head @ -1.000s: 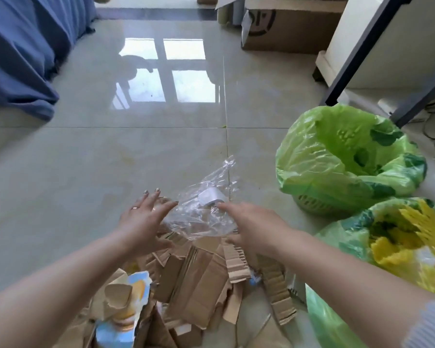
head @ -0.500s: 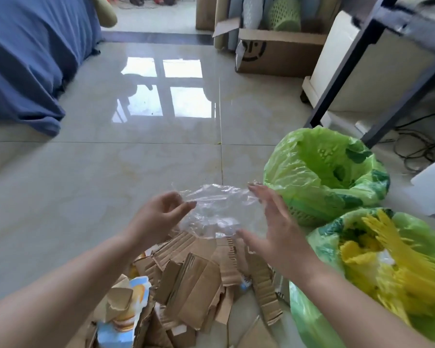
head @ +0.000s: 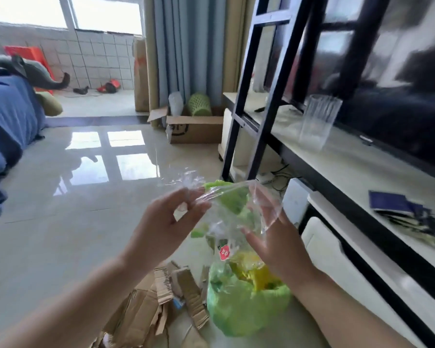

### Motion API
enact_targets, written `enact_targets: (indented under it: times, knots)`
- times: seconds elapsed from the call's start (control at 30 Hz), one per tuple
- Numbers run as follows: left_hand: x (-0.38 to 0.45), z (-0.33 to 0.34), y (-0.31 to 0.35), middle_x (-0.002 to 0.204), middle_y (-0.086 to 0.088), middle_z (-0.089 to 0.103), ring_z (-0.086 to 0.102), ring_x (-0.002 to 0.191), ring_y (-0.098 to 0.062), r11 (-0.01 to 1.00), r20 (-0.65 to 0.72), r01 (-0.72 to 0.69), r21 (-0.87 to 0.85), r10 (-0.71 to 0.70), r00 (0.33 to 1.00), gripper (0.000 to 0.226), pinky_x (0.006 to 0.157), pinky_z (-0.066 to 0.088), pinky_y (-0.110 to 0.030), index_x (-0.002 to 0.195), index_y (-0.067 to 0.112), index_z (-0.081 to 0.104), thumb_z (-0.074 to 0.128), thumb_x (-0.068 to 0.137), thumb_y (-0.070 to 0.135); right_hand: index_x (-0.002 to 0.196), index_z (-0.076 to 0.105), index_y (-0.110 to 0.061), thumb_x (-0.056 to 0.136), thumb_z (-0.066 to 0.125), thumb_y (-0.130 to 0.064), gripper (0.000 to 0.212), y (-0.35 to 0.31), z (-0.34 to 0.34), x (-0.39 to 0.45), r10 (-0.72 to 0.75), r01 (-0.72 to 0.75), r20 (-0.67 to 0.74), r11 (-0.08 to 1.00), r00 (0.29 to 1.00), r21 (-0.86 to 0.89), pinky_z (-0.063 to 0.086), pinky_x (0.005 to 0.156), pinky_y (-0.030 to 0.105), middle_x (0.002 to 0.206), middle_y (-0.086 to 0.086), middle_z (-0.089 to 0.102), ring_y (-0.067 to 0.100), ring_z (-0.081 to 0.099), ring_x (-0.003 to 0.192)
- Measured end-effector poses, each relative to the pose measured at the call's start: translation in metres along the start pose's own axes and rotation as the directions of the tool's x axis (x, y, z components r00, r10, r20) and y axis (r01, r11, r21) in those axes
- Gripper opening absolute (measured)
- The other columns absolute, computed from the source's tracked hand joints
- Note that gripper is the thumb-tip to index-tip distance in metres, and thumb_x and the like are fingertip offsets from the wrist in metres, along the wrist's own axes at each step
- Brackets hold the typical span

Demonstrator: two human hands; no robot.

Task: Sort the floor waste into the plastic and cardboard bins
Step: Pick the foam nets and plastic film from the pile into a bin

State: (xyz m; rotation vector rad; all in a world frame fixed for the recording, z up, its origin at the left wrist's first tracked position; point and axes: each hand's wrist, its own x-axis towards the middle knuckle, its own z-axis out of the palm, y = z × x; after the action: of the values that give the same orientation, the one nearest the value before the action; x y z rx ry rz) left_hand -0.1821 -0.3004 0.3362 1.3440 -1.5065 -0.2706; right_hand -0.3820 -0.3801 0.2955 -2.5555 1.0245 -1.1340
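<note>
Left hand is pinching a crinkled clear bag; right hand, fingers spread, is touching it above green-lined bin.

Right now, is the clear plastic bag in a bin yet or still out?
Out. The clear plastic bag is in the air between the left hand, which pinches it, and the right hand, above the green-lined bin.

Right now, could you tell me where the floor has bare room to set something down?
Free: the glossy tiled floor between the blue bedcover and the torn brown cardboard pile. Crowded: around the green-lined bin and black shelf frame.
</note>
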Motion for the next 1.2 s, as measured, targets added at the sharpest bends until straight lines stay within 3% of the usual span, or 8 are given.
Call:
enact_targets:
  times: [0.2, 0.33, 0.43, 0.57, 0.67, 0.8, 0.93, 1.2]
  knots:
    - [-0.013, 0.084, 0.016, 0.074, 0.006, 0.067, 0.060, 0.082, -0.002, 0.999, 0.044, -0.036, 0.018, 0.036, 0.998, 0.025, 0.064, 0.039, -0.003, 0.066, 0.028, 0.052, 0.064, 0.080, 0.046, 0.138, 0.005, -0.053, 0.086, 0.060, -0.037, 0.077, 0.058, -0.034, -0.047, 0.342, -0.342, 0.167, 0.939, 0.925, -0.030, 0.045, 0.086, 0.027, 0.140, 0.005, 0.041, 0.020, 0.055, 0.112]
    - [-0.027, 0.133, -0.014, 0.083, 0.028, 0.060, 0.058, 0.078, 0.011, 0.990, 0.094, 0.023, 0.139, -0.036, 0.995, 0.024, 0.068, 0.040, -0.006, 0.089, 0.018, 0.060, 0.070, 0.077, 0.036, 0.147, 0.014, -0.030, 0.089, 0.052, -0.045, 0.071, 0.101, -0.009, -0.073, 0.571, -0.571, 0.369, 0.812, 0.733, -0.122, 0.041, 0.102, 0.033, 0.146, 0.012, 0.036, 0.024, 0.047, 0.126]
    - [-0.032, 0.154, -0.032, 0.100, 0.021, 0.065, 0.062, 0.089, 0.003, 0.990, 0.077, 0.011, 0.139, -0.022, 0.997, 0.033, 0.070, 0.046, -0.015, 0.091, 0.028, 0.042, 0.072, 0.077, 0.027, 0.147, 0.015, -0.029, 0.087, 0.050, -0.051, 0.072, 0.118, 0.006, -0.081, 0.621, -0.647, 0.417, 0.756, 0.664, -0.095, 0.039, 0.105, 0.038, 0.147, 0.010, 0.035, 0.024, 0.044, 0.129]
    - [-0.021, 0.172, -0.057, 0.103, 0.021, 0.062, 0.065, 0.088, -0.013, 0.938, 0.105, 0.020, 0.347, -0.060, 0.993, 0.032, 0.060, 0.044, -0.023, 0.072, 0.030, 0.048, 0.059, 0.081, 0.003, 0.146, -0.012, -0.031, 0.079, 0.065, -0.045, 0.103, 0.126, 0.022, -0.095, 0.607, -0.643, 0.269, 0.763, 0.748, 0.070, 0.034, 0.109, 0.034, 0.154, 0.008, 0.019, 0.020, 0.028, 0.139]
    - [-0.009, 0.191, -0.074, 0.126, 0.017, 0.058, 0.058, 0.111, -0.010, 0.889, 0.221, 0.028, 0.456, -0.143, 0.965, 0.039, 0.085, 0.049, -0.028, 0.095, 0.034, 0.068, 0.049, 0.085, 0.002, 0.148, -0.006, -0.034, 0.081, 0.060, -0.046, 0.094, 0.124, 0.028, -0.104, 0.395, -0.397, 0.061, 0.917, 0.917, 0.027, 0.022, 0.113, 0.029, 0.157, 0.002, 0.008, 0.014, 0.012, 0.144]
    - [0.000, 0.221, -0.104, 0.145, 0.017, 0.039, 0.030, 0.137, -0.007, 0.803, 0.544, -0.167, 0.572, -0.218, 0.810, 0.051, 0.115, 0.023, -0.037, 0.131, 0.038, 0.047, 0.042, 0.089, 0.009, 0.146, 0.027, -0.018, 0.082, 0.055, -0.036, 0.073, 0.138, 0.047, -0.095, 0.185, -0.104, 0.274, 0.953, 0.944, -0.284, 0.016, 0.113, 0.048, 0.157, 0.011, 0.007, 0.029, 0.012, 0.145]
    - [-0.007, 0.242, -0.132, 0.154, 0.004, 0.025, 0.020, 0.142, -0.020, 0.730, 0.755, -0.349, 0.588, -0.340, 0.561, 0.055, 0.116, 0.016, -0.047, 0.144, 0.029, 0.026, 0.038, 0.090, 0.026, 0.148, -0.007, -0.019, 0.088, 0.045, -0.027, 0.080, 0.164, 0.082, -0.082, 0.394, -0.169, 0.599, 0.902, 0.697, -0.397, -0.016, 0.112, 0.038, 0.149, 0.003, -0.032, 0.024, -0.025, 0.141]
    - [-0.004, 0.260, -0.156, 0.147, -0.017, 0.030, 0.030, 0.134, -0.034, 0.724, 0.794, -0.327, 0.607, -0.558, 0.240, 0.075, 0.111, 0.030, -0.041, 0.147, 0.011, 0.008, 0.044, 0.086, 0.035, 0.149, 0.004, -0.023, 0.083, 0.052, -0.024, 0.081, 0.197, 0.123, -0.055, 0.516, -0.179, 0.789, 0.856, 0.334, -0.485, 0.016, 0.115, 0.048, 0.157, 0.010, -0.012, 0.031, -0.005, 0.145]
